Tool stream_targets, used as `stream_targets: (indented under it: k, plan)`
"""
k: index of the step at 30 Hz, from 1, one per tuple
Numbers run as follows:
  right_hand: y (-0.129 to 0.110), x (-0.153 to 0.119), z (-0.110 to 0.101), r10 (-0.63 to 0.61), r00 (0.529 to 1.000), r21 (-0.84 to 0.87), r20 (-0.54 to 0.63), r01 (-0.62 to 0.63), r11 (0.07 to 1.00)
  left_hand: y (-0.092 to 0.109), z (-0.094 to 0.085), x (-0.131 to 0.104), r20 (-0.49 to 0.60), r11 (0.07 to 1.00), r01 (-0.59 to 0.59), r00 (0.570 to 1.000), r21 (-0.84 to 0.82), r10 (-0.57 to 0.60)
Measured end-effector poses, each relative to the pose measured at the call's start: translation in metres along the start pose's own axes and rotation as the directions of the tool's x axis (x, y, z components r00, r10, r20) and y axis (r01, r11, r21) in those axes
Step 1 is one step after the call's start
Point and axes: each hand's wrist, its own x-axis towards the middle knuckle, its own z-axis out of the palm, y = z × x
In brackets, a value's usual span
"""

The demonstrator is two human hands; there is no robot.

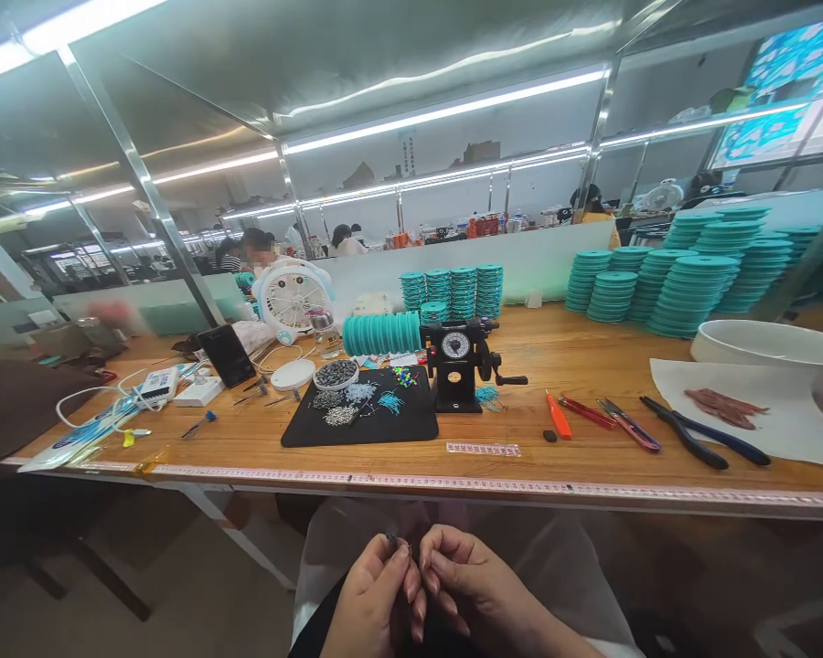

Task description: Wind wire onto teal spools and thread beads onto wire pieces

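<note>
Pinching, thumb against forefinger: bare left hand [380, 589], its grip closed about a small dark piece [390, 541], mostly hidden by the digits; shape and material not legible. Bare right hand [476, 576]: fingers curled, tips drawn together just beside the left; whether this grip holds anything cannot be told. Arms [555, 632]: cut off at the lower edge. Small dark piece, orientation: only a bit shows; pointing direction and long axis cannot be made out. Same, position: at the fingertips of the left grip, on the wearer's side of the brown wooden desk [590, 361]. On the desk, apart from both hands: black rectangular mat [384, 433], grey beads [336, 373] upon it in a round container; black hand-cranked machine [445, 393] with dial; pliers with dark handles [678, 423]; large white bowl [741, 352], cut off at right. Co-worker [257, 249], rear left: partly blurred.
</note>
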Motion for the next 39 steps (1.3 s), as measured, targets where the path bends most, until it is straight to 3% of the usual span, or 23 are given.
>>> stream_targets:
  k: [6, 13, 21, 25, 29, 32, 39]
  plan:
    - [0.003, 0.002, -0.005, 0.013, 0.999, -0.180, -0.035, -0.019, 0.984, -0.008, -0.006, 0.000, 0.013, 1.000, -0.011, 1.000, -0.003, 0.011]
    - [-0.016, -0.004, 0.010, -0.078, 0.994, -0.367, -0.072, 0.046, 0.929, 0.000, -0.004, -0.002, -0.064, 0.996, -0.047, 0.997, 0.080, 0.053]
    - [-0.019, -0.001, 0.004, -0.161, 0.953, -0.494, -0.257, 0.014, 0.869, 0.004, 0.000, -0.003, -0.094, 0.995, -0.063, 0.993, 0.076, 0.070]
    - [-0.021, 0.000, 0.004, -0.199, 0.954, -0.481, -0.224, 0.070, 0.874, 0.005, 0.002, -0.004, -0.091, 0.997, -0.057, 0.994, 0.057, 0.062]
    - [-0.019, 0.000, 0.004, -0.088, 0.977, -0.302, -0.193, 0.026, 0.953, 0.006, 0.003, -0.004, -0.106, 0.997, -0.049, 0.993, 0.059, 0.055]
    - [-0.017, 0.001, 0.005, -0.031, 0.965, -0.208, -0.259, -0.025, 0.978, 0.007, 0.003, -0.003, -0.119, 0.997, -0.043, 0.992, 0.062, 0.050]
    - [-0.022, 0.001, 0.012, -0.100, 0.916, -0.344, -0.388, -0.043, 0.938, 0.008, 0.005, -0.003, -0.117, 0.999, -0.032, 0.993, 0.026, 0.035]
